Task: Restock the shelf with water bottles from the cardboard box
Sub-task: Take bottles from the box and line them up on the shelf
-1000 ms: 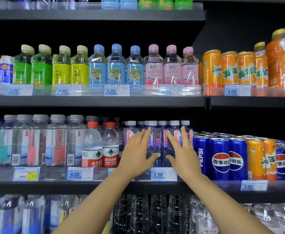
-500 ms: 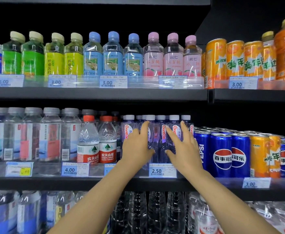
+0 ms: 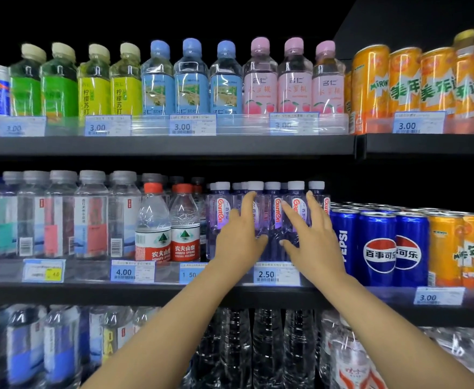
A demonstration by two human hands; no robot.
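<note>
On the black middle shelf (image 3: 157, 293), the clear purple-tinted Ganten water bottles with white caps (image 3: 275, 220) stand upright in a tight row, long axes vertical, directly ahead at twelve o'clock of both hands. The left hand (image 3: 238, 234) and right hand (image 3: 311, 240) are spread open, fingers resting against the front bottles, gripping nothing. Blue Pepsi cans (image 3: 379, 248) crowd them at three o'clock; the cardboard box is out of view.

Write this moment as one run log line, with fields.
left hand: open on Ganten bottles | right hand: open, same row | box: unseen
</note>
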